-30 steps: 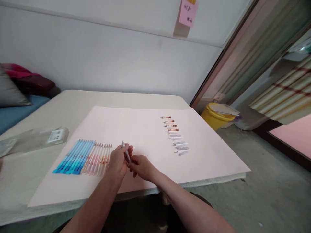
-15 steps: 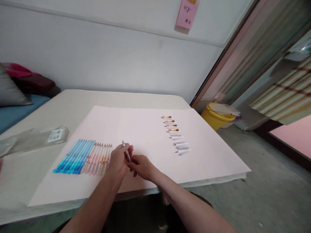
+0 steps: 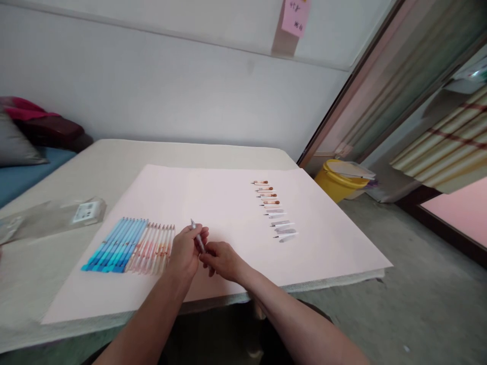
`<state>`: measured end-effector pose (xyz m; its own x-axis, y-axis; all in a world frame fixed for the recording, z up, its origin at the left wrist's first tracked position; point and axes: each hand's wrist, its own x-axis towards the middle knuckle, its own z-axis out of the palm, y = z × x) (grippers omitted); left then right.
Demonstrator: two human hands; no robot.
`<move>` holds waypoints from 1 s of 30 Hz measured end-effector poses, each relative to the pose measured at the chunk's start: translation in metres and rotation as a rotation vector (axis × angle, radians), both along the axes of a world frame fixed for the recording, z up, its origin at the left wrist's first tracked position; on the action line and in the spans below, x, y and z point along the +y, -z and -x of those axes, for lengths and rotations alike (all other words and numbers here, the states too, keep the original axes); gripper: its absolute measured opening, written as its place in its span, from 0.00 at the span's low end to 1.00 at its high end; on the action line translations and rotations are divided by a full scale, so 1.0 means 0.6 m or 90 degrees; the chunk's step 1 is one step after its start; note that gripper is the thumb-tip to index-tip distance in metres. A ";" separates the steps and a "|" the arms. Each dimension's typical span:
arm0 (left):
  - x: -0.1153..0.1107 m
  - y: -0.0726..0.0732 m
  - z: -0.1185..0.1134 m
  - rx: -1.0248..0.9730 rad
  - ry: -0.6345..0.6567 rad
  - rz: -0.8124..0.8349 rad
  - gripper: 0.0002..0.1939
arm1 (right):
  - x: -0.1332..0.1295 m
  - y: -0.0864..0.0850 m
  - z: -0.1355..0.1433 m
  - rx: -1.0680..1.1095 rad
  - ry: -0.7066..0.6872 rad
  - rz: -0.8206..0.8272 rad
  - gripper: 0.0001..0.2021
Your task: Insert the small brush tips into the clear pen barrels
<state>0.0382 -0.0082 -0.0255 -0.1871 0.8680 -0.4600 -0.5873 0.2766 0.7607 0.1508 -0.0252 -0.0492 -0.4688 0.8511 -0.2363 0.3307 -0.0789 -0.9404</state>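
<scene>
A slim pale pen (image 3: 198,238) slants between my two hands, its tip pointing up and away from me. My left hand (image 3: 185,248) is closed around its upper part. The fingers of my right hand (image 3: 221,260) pinch its lower end, and they partly hide it. Just left of my left hand lies a row of whitish-pink pens (image 3: 154,248), side by side with a row of blue pens (image 3: 116,246). Over to the right, a column of disassembled pen parts (image 3: 272,203) lies on the pink sheet (image 3: 213,192), some with brown ends and others grey.
A clear plastic bag (image 3: 57,218) with a white label rests on the table's left side. Beyond the right edge, a yellow bin (image 3: 337,182) stands on the floor. The wall (image 3: 171,96) rises behind the table, and a pink note (image 3: 296,17) hangs on it.
The view has shifted very slightly. Both hands keep their grip on the pen, with no clear movement of it.
</scene>
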 end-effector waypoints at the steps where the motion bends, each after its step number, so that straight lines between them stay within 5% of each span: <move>1: 0.000 0.000 0.000 0.001 0.000 0.003 0.06 | 0.000 0.001 0.000 0.000 -0.001 -0.002 0.04; 30: 0.000 -0.002 0.001 -0.003 0.002 0.003 0.05 | 0.000 -0.006 0.001 -0.015 -0.006 -0.006 0.05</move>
